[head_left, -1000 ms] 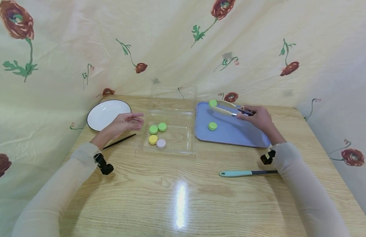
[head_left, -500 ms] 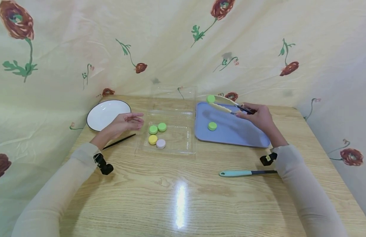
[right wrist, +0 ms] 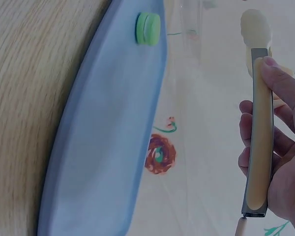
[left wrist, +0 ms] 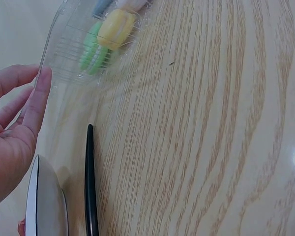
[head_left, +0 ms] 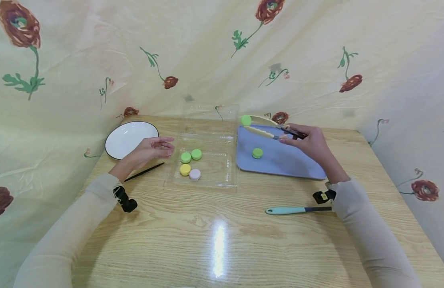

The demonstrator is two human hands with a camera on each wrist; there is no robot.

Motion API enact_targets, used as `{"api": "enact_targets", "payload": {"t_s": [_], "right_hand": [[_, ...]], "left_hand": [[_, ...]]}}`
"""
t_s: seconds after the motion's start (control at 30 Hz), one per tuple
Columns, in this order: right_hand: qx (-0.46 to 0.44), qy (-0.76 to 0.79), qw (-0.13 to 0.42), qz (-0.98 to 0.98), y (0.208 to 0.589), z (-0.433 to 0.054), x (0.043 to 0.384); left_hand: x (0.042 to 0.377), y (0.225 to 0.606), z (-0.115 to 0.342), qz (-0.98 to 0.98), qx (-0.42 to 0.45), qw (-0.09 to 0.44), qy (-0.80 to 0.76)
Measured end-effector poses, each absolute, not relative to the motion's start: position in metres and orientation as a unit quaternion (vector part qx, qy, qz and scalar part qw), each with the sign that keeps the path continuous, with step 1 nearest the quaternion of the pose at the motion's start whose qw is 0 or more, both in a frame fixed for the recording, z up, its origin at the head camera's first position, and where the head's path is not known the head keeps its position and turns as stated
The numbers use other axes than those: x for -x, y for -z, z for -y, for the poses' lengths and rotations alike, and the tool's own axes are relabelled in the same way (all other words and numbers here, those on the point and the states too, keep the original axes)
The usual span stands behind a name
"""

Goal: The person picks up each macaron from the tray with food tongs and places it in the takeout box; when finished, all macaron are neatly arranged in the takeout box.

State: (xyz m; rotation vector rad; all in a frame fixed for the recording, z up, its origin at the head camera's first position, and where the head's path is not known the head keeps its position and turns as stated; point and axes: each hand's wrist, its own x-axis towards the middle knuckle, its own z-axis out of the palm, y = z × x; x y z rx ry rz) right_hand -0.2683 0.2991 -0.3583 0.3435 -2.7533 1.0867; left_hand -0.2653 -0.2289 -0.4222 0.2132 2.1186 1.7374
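My right hand (head_left: 309,142) grips a pair of tongs (head_left: 260,131) with cream tips and dark handles. A green macaron (head_left: 246,120) is held at their tips, raised near the back left corner of the blue tray (head_left: 286,168). One more green macaron (head_left: 257,153) lies on the tray. Left of it stands a clear plastic container (head_left: 216,185) with its lid raised. Two green macarons (head_left: 191,156), a yellow macaron (head_left: 185,169) and a pale lilac macaron (head_left: 194,175) sit inside. My left hand (head_left: 150,151) has its fairly straight fingertips right at the container's left edge.
A white dish (head_left: 130,138) with a dark rim stands at the back left, behind the left hand. A thin black stick (head_left: 144,172) lies beside that wrist. Near the right forearm lies a utensil with a turquoise handle (head_left: 285,210). Flowered cloth hangs behind the table.
My right hand has moved left with the tongs, carrying the green macaron up and left from over the tray to its back left corner. My left hand stays still.
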Motion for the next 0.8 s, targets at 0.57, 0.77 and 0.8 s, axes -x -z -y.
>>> {"api": "enact_targets", "payload": {"t_s": [0.57, 0.77, 0.8], "right_hand": [[-0.226, -0.310, 0.072, 0.921, 0.356, -0.266, 0.258], [-0.269, -0.293, 0.054, 0.916, 0.356, -0.250, 0.257], [-0.275, -0.291, 0.052, 0.915, 0.356, -0.248, 0.257]], "left_hand": [[0.264, 0.420, 0.228, -0.754, -0.077, 0.196, -0.622], [0.264, 0.420, 0.228, -0.754, -0.076, 0.196, -0.622], [0.264, 0.420, 0.228, -0.754, -0.075, 0.196, -0.622]]}}
